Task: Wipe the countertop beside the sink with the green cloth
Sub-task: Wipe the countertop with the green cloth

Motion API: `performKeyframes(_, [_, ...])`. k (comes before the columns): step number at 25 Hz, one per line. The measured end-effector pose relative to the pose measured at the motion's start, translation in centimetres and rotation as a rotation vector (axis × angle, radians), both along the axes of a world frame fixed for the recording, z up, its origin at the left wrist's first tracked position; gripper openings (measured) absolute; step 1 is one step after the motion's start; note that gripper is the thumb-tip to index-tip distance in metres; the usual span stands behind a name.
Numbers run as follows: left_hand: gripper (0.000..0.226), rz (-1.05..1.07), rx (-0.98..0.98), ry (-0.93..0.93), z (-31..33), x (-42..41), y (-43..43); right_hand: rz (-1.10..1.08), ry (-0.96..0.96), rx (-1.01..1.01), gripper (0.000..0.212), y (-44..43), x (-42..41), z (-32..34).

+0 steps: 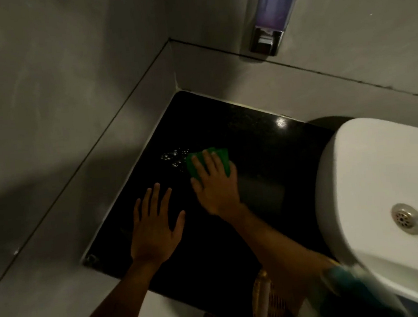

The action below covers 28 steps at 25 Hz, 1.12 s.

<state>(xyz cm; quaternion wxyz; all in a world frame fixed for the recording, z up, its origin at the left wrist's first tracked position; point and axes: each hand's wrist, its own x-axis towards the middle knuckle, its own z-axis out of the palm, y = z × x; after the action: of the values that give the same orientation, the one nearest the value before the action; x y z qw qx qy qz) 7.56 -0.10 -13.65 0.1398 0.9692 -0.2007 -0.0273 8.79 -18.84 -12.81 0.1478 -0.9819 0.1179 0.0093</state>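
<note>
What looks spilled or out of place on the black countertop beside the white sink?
A small patch of shiny droplets glistens on the glossy black stone countertop, just left of the green cloth pressed flat under the right hand. It looks like a spill not yet wiped. Nothing else stands out.

Left hand (156, 228) splayed, right hand (215, 183) flat

Grey walls (68, 69) meet in corner, upper middle of frame. Dark grout line along both, paler tile band (247, 84) beneath. Soap dispenser (267, 40) with chrome base on wall, upper right. Dim light, heavy shadow at left. Below me, bottom centre: wicker basket (266, 302), pale floor (171, 313) left of it.
</note>
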Motion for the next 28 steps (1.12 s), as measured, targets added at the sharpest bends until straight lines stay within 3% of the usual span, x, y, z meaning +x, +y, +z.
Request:
performKeyframes(3, [0.069, -0.005, 0.009, 0.005, 0.1, 0.0, 0.1, 0.031, 0.024, -0.009, 0.057, -0.5, -4.4, -1.0])
performKeyframes(7, [0.068, -0.002, -0.007, 0.013, 0.0, 0.2, 0.3, -0.437, 0.066, 0.021, 0.058, -8.1, -4.1, -1.6])
performKeyframes(9, [0.067, 0.002, 0.000, -0.004, -0.1, 0.1, 0.1, -0.520, 0.080, 0.074, 0.058, -9.3, -0.7, -1.1])
performKeyframes(17, [0.069, 0.019, -0.007, -0.027, -0.1, 0.2, 0.0, -0.126, 0.032, 0.119, 0.059, 2.6, 9.4, 0.2])
performKeyframes(20, [0.078, 0.095, -0.040, -0.013, -0.1, -0.1, 0.3, 0.225, 0.051, 0.029, 0.054, 5.3, 7.9, 1.0])
performKeyframes(22, [0.080, 0.131, -0.021, 0.000, 0.0, -0.2, 0.5, 0.288, 0.030, -0.013, 0.055, 3.8, 4.0, 0.5])
performKeyframes(25, [0.081, 0.125, -0.008, 0.035, 0.2, -0.2, 0.5, 0.081, 0.025, -0.036, 0.057, -2.2, -1.7, -0.9])
performKeyframes(28, [0.081, 0.123, -0.009, 0.022, 0.4, -0.2, 0.4, -0.315, 0.065, 0.010, 0.057, -10.4, -2.0, -0.6])
